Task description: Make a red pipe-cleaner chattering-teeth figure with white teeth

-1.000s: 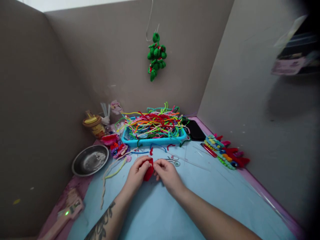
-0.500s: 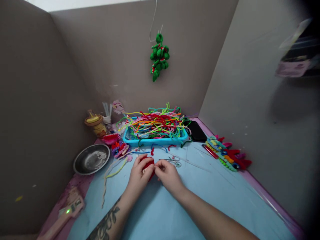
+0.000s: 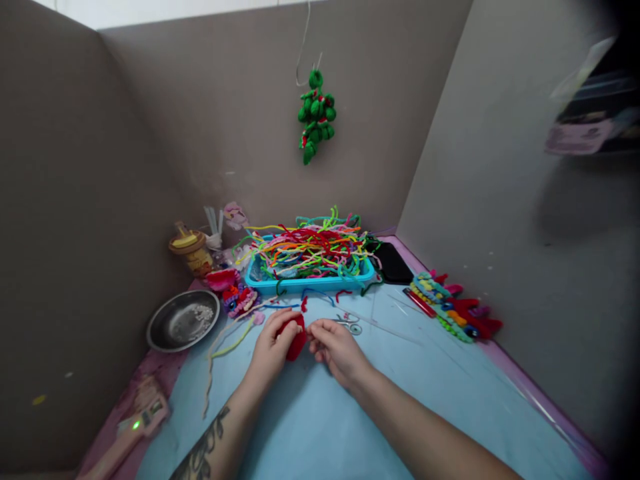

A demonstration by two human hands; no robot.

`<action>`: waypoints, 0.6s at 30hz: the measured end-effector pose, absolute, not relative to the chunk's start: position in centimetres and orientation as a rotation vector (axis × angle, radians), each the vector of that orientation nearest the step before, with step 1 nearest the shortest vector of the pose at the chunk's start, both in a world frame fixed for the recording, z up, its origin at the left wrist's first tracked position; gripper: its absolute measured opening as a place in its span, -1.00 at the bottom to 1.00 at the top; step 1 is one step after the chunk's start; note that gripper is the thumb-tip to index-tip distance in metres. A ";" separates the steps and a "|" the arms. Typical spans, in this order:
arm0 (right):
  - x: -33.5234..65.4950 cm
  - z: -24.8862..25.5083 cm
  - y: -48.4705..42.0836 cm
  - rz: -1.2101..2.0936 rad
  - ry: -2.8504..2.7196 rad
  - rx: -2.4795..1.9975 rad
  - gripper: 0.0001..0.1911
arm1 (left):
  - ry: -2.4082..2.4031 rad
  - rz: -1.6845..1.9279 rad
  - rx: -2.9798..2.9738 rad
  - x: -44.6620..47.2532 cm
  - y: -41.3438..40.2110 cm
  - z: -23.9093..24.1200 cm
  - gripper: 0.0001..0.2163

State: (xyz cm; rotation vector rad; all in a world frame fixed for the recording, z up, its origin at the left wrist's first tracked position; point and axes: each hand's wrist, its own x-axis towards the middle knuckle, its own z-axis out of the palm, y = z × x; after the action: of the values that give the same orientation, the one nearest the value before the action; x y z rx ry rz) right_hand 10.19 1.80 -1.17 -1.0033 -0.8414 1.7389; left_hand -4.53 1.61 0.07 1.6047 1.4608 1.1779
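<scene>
booth: grey partition walls point(image 3: 150, 153) on three sides, light blue mat point(image 3: 350, 413) over a pink-edged table.

item 1: red fuzzy piece point(image 3: 297, 341), centre of mat, just off the surface between both hands.
- left hand point(image 3: 271, 350): fingers curled round the piece, thumb on top, gripping it.
- right hand point(image 3: 339, 348): fingertips pinched shut at the piece's right edge.

near:
- small scissors point(image 3: 351, 324), flat on mat just behind right hand, not touched.
- loose pale strands point(image 3: 226, 340), left of left hand, trailing toward the near-left edge.

containers:
- blue tray point(image 3: 305, 286), behind hands, heaped w/ mixed-colour pipe cleaners point(image 3: 310, 248); several hang over the rim, a few short bits lie on mat in front.
- steel bowl point(image 3: 173, 328), far left by mat edge; small white bits point(image 3: 201, 312) in it.
- yellow-lidded jar point(image 3: 191, 250), back-left corner; contents can't tell.

edges:
- right: row of finished multicolour pieces point(image 3: 453, 310) along pink border; flat black item point(image 3: 393, 262) beside tray.
- left-near: pink tool w/ green light point(image 3: 134, 425) on border.
- pink/purple pieces point(image 3: 233, 295) btwn bowl & tray.

open room: bare mat near side & right of forearms.

overhead: green fuzzy figure point(image 3: 315, 113) on a wire hook, back wall.
</scene>
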 end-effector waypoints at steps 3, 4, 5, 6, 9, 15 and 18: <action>10.5 -1.2 2.0 1.983 -0.622 -0.908 -0.67 | 1.395 1.188 1.542 -4.6 1.6 0.3 -0.74; 10.6 -1.3 2.1 2.031 -0.577 -0.893 -0.65 | 1.374 1.188 1.532 -4.5 1.6 0.4 -0.74; 10.6 -1.4 2.2 2.064 -0.542 -0.878 -0.65 | 1.355 1.184 1.525 -4.5 1.5 0.5 -0.74; 10.7 -1.5 2.2 2.088 -0.515 -0.859 -0.65 | 1.337 1.177 1.521 -4.4 1.4 0.6 -0.74; 10.7 -1.7 2.2 2.128 -0.479 -0.817 -0.66 | 1.307 1.159 1.518 -4.3 1.3 0.8 -0.75; 10.5 -1.6 2.1 2.115 -0.527 -0.812 -0.69 | 1.303 1.126 1.595 -4.2 1.3 0.7 -0.74; 10.3 -1.5 1.9 2.090 -0.548 -0.820 -0.69 | 1.286 1.124 1.627 -4.1 1.2 0.5 -0.74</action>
State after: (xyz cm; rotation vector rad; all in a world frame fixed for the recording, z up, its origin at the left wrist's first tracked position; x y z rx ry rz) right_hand 10.31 1.94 -1.53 -0.8200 -0.5479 2.0896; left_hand -4.11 1.18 0.49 1.6265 1.2859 1.1242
